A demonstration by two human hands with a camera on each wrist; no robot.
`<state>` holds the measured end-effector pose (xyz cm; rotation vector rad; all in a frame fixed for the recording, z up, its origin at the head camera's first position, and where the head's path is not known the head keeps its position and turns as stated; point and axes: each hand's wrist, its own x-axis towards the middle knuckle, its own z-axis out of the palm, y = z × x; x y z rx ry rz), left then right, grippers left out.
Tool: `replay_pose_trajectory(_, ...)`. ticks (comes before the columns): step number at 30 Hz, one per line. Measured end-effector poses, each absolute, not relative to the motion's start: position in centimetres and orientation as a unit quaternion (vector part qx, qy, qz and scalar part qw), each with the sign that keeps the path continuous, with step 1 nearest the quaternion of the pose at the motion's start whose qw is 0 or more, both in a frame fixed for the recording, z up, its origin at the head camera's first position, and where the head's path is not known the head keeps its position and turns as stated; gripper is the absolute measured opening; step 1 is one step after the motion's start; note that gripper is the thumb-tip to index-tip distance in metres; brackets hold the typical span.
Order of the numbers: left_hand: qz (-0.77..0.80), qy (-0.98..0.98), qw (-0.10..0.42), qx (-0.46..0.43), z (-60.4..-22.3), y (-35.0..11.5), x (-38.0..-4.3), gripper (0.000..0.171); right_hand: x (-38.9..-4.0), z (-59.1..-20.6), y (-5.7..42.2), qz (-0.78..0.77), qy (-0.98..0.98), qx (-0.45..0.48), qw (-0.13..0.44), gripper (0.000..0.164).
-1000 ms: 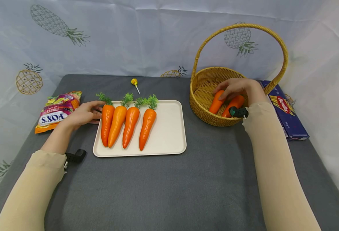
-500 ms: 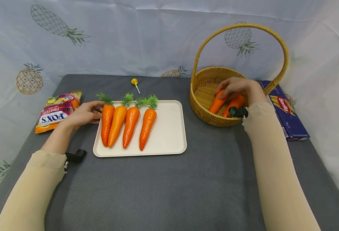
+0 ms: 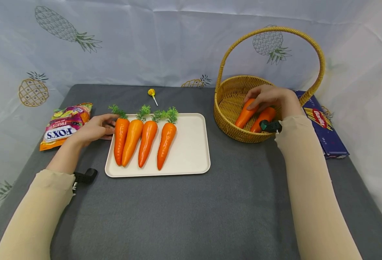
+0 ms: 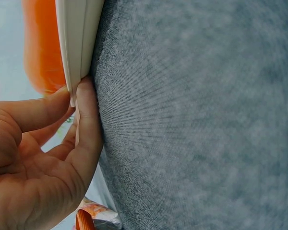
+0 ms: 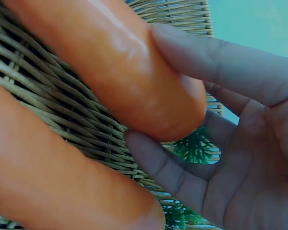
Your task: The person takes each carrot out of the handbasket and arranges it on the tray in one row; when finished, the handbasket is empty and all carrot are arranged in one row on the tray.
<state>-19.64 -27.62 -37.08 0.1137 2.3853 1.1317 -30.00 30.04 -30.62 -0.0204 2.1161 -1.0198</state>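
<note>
Inside the wicker basket (image 3: 230,119), my right hand (image 3: 269,98) grips a carrot (image 3: 244,115) near its leafy end. The right wrist view shows the thumb on one side of this carrot (image 5: 129,62) and fingers on the other. A second carrot (image 3: 263,119) lies beside it in the basket. My left hand (image 3: 95,128) pinches the left rim of a cream tray (image 3: 191,144). In the left wrist view the thumb is over the tray rim (image 4: 79,48) and a finger under it. Several carrots (image 3: 148,142) with green tops lie side by side on the tray's left half.
A bag of Fox's Fruits candy (image 3: 65,124) lies left of the left hand. Behind the tray is a yellow lollipop (image 3: 152,93). A blue Barilla pasta box (image 3: 325,130) lies right of the basket, whose tall handle (image 3: 275,29) arches over the right hand.
My right hand has shifted slightly up and to the right in the head view, and the carrot it grips has moved a little with it. The left hand and tray have stayed put.
</note>
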Motion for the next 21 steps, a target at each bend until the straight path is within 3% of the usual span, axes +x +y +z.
replay_pose_trajectory(9, 0.415, 0.875, 0.246, 0.041, -37.1, -27.5, -19.5, 0.061, -29.9, -30.0, 30.4, -0.394, 0.838, -0.023, 0.376, 0.040)
replay_pose_trajectory(16, 0.411, 0.877, 0.245, 0.039, -37.1, -27.6, -19.5, 0.061, -30.3, -28.7, 31.0, -0.370, 0.870, -0.088, 0.313, 0.029)
replay_pose_trajectory(21, 0.411, 0.876, 0.248, 0.039, -37.0, -27.5, -19.6, 0.061, -30.4, -27.4, 30.8, -0.354, 0.886, -0.101, 0.283, 0.033)
